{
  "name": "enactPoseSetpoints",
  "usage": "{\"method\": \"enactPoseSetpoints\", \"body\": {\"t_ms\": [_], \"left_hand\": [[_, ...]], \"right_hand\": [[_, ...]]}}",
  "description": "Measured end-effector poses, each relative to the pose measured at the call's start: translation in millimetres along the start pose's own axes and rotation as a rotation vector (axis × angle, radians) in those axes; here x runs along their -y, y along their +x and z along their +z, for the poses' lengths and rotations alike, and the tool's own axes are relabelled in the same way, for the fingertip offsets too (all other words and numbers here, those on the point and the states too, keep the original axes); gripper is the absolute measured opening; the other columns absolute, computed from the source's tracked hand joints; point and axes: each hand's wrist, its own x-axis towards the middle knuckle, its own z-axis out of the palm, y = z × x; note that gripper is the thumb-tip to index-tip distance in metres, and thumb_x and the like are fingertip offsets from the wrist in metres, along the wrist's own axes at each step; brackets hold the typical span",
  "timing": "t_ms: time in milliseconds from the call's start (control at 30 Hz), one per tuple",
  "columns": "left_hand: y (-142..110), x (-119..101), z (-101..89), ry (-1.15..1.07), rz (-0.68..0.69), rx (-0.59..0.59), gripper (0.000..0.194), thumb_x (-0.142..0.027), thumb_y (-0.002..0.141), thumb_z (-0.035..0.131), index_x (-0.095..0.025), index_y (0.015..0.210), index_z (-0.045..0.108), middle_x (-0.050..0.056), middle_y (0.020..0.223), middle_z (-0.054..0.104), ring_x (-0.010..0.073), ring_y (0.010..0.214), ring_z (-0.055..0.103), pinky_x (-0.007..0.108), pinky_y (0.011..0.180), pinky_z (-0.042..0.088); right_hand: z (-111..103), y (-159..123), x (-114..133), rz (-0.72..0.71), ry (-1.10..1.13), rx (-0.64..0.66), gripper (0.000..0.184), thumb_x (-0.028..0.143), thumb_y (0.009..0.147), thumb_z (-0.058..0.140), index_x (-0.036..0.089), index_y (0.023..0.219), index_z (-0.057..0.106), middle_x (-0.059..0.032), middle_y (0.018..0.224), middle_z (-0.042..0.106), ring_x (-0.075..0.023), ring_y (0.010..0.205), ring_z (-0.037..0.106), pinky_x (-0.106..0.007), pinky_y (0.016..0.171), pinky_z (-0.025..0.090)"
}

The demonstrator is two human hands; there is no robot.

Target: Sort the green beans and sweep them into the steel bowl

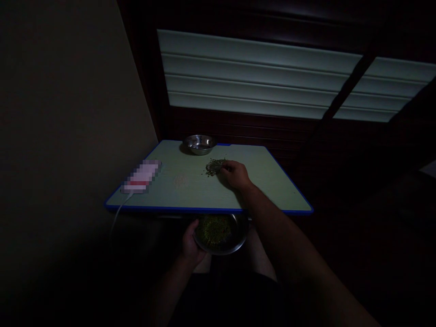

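Below the table's front edge, my left hand (pixel 191 243) grips the left rim of a metal bowl (pixel 235 249). Small green beans or grains (pixel 214 229) lie inside it. My right hand (pixel 236 173) is over the table, fingers closed in a pinch at the right side of a small pile of dark grains (pixel 213 167). Whatever is between those fingertips is too small and dim to make out. A second metal bowl (pixel 199 144) stands upright behind the pile, near the table's far edge.
The pale green table (pixel 272 190) has a blue edge. At its left lies a blurred-out phone-like object (pixel 141 177) with a white cable (pixel 118 211) hanging over the front. A wall is on the left, and a dark slatted panel (pixel 252 75) stands behind. The room is dim.
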Motion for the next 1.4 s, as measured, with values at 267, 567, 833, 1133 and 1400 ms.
{"method": "enactPoseSetpoints", "body": {"t_ms": [267,567,833,1133,1400], "left_hand": [[0.5,-0.6,1.4,-0.014,-0.007,0.016,0.023,-0.026,0.079,0.057,-0.011,0.087,0.073,0.011,0.084,0.076,0.0284,0.088,0.071,0.047,0.093,0.049],[-0.3,-0.5,3.8,-0.006,-0.001,-0.028,0.025,-0.026,0.081,0.052,-0.012,0.084,0.073,0.01,0.079,0.076,0.0271,0.084,0.071,0.046,0.092,0.05],[6.1,1.0,-4.5,-0.042,-0.001,0.034,0.022,-0.026,0.078,0.058,-0.012,0.085,0.073,0.011,0.082,0.076,0.0282,0.083,0.071,0.046,0.091,0.05],[3.0,-0.9,-1.8,-0.031,0.002,0.036,0.023,-0.027,0.078,0.057,-0.012,0.085,0.073,0.011,0.082,0.076,0.03,0.092,0.07,0.047,0.094,0.049],[4.3,-1.4,-1.2,-0.007,0.015,0.005,0.024,-0.027,0.079,0.054,-0.014,0.085,0.073,0.009,0.082,0.077,0.0262,0.082,0.071,0.046,0.092,0.05]], "right_hand": [[0.4,0.3,-3.0,-0.048,-0.047,0.043,0.014,0.026,0.076,0.061,0.02,0.082,0.072,-0.0048,0.081,0.069,-0.0178,0.077,0.059,-0.031,0.075,0.043],[-0.5,-2.2,-0.6,-0.012,0.0,-0.019,0.014,0.023,0.074,0.058,0.018,0.079,0.07,-0.003,0.078,0.069,-0.0166,0.074,0.059,-0.029,0.072,0.043],[-2.1,-3.2,-0.5,0.08,0.018,-0.064,0.013,0.023,0.074,0.055,0.017,0.075,0.067,-0.0003,0.069,0.064,-0.0136,0.065,0.054,-0.026,0.065,0.041],[-2.4,-3.5,2.2,-0.025,0.028,0.002,0.013,0.021,0.07,0.057,0.018,0.074,0.068,-0.003,0.075,0.067,-0.0159,0.071,0.057,-0.028,0.069,0.041],[0.6,-2.0,-1.0,0.021,0.125,-0.018,0.014,0.023,0.07,0.053,0.016,0.07,0.065,-0.0007,0.066,0.061,-0.0135,0.064,0.052,-0.026,0.064,0.039]]}}
